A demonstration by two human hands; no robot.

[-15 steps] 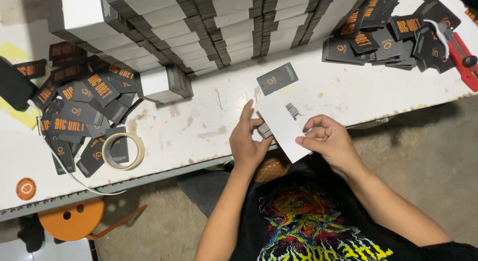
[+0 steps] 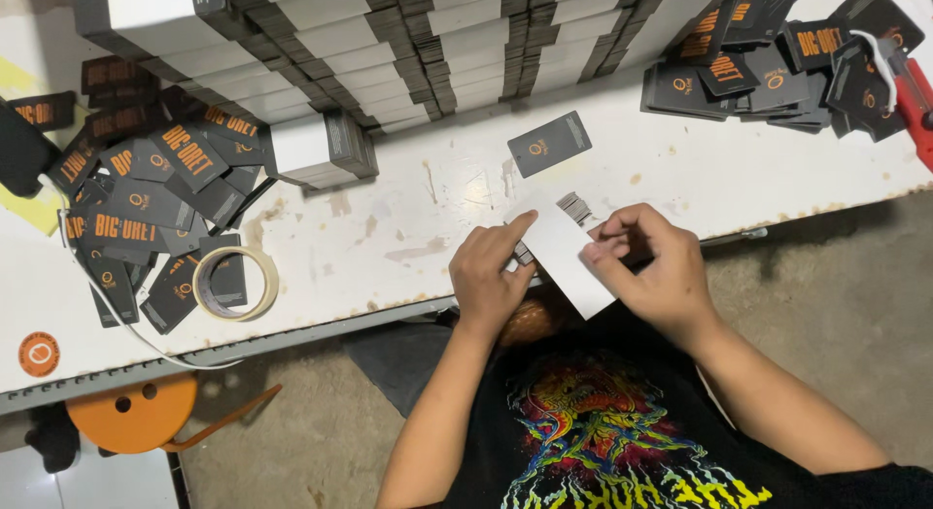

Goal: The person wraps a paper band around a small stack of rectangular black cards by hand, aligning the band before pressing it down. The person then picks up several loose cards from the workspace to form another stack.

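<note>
A white card (image 2: 571, 259) is held at the near edge of the bench (image 2: 408, 218), between both hands, tilted and overhanging the edge toward the person's black printed shirt (image 2: 603, 431). The left hand (image 2: 491, 276) lies at the card's left side with its index finger stretched along the upper edge; its grip is pressed against the card and against a small dark stack (image 2: 523, 253) half hidden beneath it. The right hand (image 2: 649, 266) is curled over the card's right side, the grip pinching that edge between thumb and fingers. Just beyond the card, a small grey ribbed stack (image 2: 575, 207) rests on the bench, touching or almost touching the card's top corner; which cannot be told.

Further back, 1 dark tag (image 2: 550, 143) lies alone, flat on the white surface. Behind it, rows of white boxes with dark sides (image 2: 389, 33) are stacked along the far side. A loose heap of dark tags with orange print (image 2: 146, 198) is spread at the left, with a roll of pale tape (image 2: 236, 284) lying against its near edge. A second heap of dark tags (image 2: 777, 57) sits at the far right, beside a red tool (image 2: 914, 96). Under the bench, an orange stool (image 2: 136, 412) is seen.
</note>
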